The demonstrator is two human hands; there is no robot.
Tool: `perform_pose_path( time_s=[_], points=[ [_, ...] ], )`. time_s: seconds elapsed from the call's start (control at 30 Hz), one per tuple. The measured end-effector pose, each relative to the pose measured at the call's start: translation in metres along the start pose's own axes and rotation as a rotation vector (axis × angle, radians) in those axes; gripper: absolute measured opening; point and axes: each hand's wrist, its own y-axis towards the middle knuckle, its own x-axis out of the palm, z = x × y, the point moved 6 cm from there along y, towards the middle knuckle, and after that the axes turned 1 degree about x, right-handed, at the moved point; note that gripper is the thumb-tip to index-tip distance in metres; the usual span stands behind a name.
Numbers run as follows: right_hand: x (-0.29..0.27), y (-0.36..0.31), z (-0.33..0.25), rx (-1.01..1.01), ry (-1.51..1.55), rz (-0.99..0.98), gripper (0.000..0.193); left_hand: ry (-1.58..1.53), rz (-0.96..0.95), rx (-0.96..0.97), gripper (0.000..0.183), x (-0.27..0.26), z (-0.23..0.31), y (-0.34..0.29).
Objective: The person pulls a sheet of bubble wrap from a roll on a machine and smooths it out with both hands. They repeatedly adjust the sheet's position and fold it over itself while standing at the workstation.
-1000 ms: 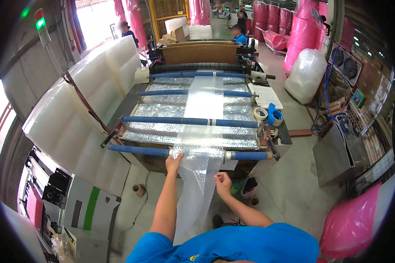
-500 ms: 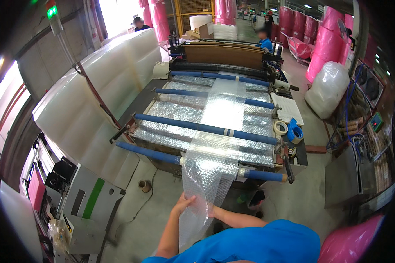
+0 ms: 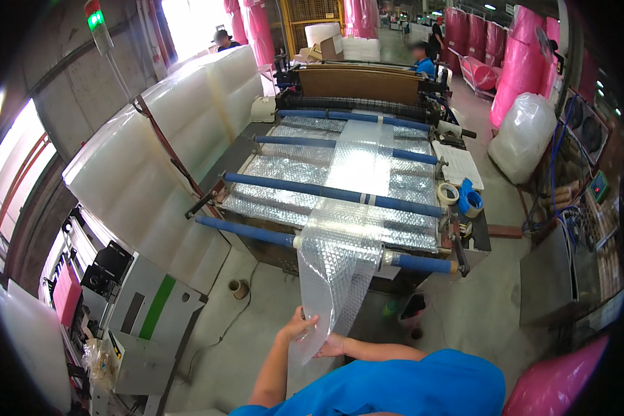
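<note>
A long clear strip of bubble wrap (image 3: 343,239) comes toward me over the blue rollers of a machine and hangs down from the front blue roller (image 3: 246,231). My left hand (image 3: 299,324) is closed on the strip's left edge, thumb on top. Lower and to the right, my right hand (image 3: 331,345) grips the strip from its other side; part of its fingers is hidden by the film. Between my hands the wrap folds and curls, and its end hangs below them near my blue shirt.
Silvery bubble sheet (image 3: 277,173) covers the machine bed. At its right side lie a roll of cream tape (image 3: 448,193) and a blue tape roll (image 3: 471,201). Large wrapped white rolls (image 3: 139,145) line the left. A co-worker (image 3: 424,64) stands behind the machine. A small brown spool (image 3: 238,288) sits on the floor.
The strip has folded and curled more between my hands, and its lower end now shows. My right hand has come lower, more into sight. The view has shifted slightly.
</note>
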Motion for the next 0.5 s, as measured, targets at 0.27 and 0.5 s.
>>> perform_pose_path(
  time_s=[0.27, 0.5],
  points=[
    [-0.046, -0.032, 0.057, 0.359, -0.763, 0.300, 0.058, 0.258, 0.275, 0.054, 0.058, -0.043, -0.033, -0.050],
    [-0.066, -0.131, -0.010, -0.250, -0.555, 1.136, 0.059, 0.273, 0.672, 0.262, 0.053, -0.036, -0.013, -0.102]
  ],
)
